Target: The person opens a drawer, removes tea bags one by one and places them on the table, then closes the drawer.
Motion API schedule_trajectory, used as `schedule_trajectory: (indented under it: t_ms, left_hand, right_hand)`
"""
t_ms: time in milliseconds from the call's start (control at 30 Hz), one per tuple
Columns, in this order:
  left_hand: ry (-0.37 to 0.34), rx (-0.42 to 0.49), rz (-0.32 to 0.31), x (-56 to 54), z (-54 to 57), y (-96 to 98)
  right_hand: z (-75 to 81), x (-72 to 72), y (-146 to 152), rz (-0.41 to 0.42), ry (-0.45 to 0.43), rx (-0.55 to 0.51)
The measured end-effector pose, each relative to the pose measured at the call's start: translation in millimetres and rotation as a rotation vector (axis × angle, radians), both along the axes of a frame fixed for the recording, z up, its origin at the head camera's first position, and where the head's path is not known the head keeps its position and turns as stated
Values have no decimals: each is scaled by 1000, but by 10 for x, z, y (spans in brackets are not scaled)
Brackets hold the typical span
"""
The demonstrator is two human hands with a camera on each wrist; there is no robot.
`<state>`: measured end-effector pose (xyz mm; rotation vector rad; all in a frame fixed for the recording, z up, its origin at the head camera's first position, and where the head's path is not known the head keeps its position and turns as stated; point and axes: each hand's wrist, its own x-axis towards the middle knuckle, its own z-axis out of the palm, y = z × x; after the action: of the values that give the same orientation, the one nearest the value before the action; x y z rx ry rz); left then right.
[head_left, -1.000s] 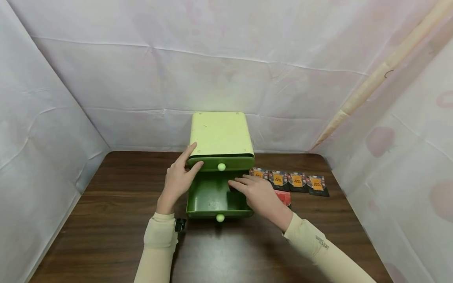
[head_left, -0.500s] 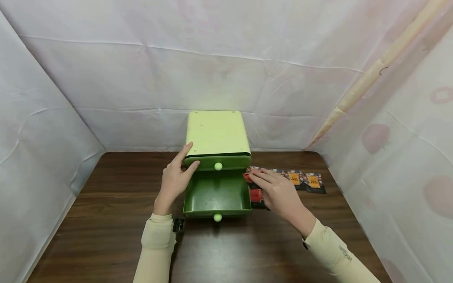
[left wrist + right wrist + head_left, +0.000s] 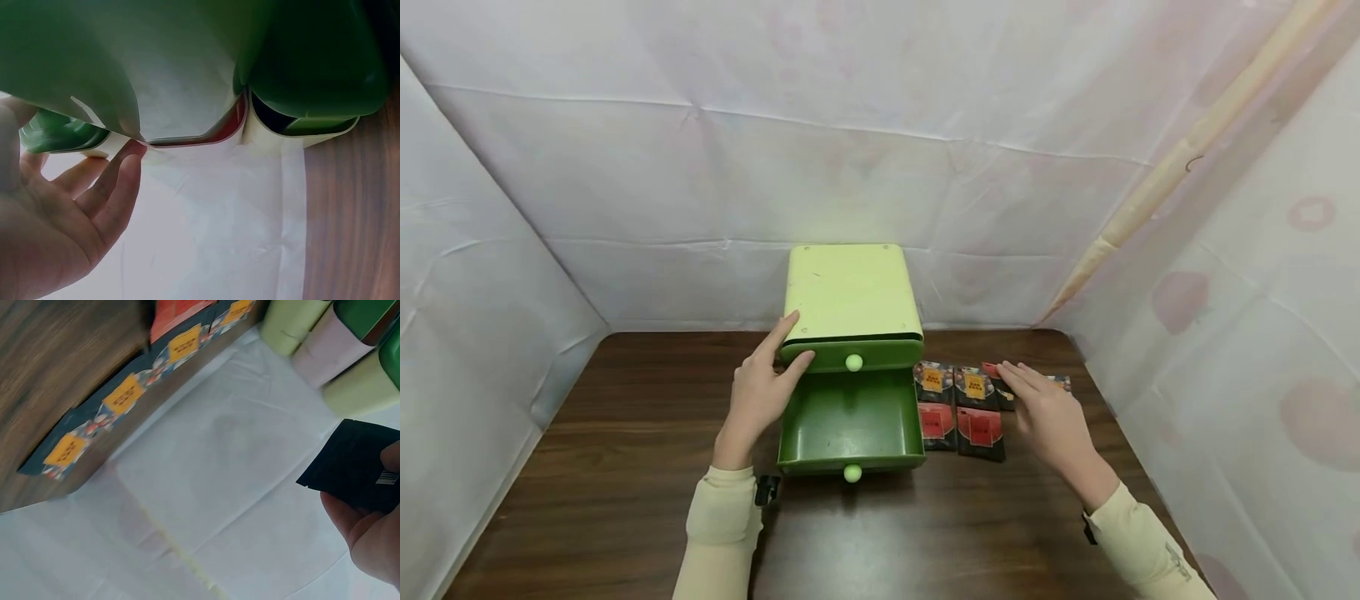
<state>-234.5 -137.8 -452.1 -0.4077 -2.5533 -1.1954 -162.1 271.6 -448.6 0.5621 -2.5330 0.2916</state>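
Note:
In the head view my left hand (image 3: 758, 396) rests on the front left corner of a small pale-green drawer cabinet (image 3: 852, 287), thumb against the upper drawer front (image 3: 823, 356). The fingers look nearly straight in the left wrist view. Below, a dark green drawer (image 3: 850, 425) stands pulled out, and nothing shows inside. My right hand (image 3: 1052, 417) holds a small flat dark packet (image 3: 353, 465) between thumb and fingers, over the row of packets at the right. Its red end shows past the fingertips in the head view.
Orange-labelled packets (image 3: 975, 387) lie in a back row right of the cabinet, partly hidden by my right hand. Two red-and-black packets (image 3: 980, 428) lie before them on the wooden table (image 3: 880, 542). White patterned cloth (image 3: 850, 150) hangs behind and at both sides.
My right hand has moved right from over the pulled-out drawer with the packet, uncovering the two red-and-black packets. My left hand has kept its place on the cabinet. The head view has shifted slightly.

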Motion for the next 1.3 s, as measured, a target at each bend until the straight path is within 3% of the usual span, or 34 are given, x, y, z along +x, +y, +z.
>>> schedule_trajectory:
  t_ms: [167, 333, 667, 800, 1300]
  left_hand:
    - [-11, -6, 2, 4, 6, 12]
    - [-3, 0, 7, 2, 13, -3]
    - [14, 6, -10, 5, 0, -25]
    - [19, 13, -13, 1, 0, -6]
    - [-3, 23, -2, -11, 0, 6]
  right_hand:
    - [-68, 21, 141, -37, -10, -1]
    - [-240, 52, 257, -58, -36, 4]
    - [-703, 180, 421, -128, -262, 8]
    - [-846, 188, 454, -130, -300, 23]
    - [-1154, 205, 538, -127, -446, 13]
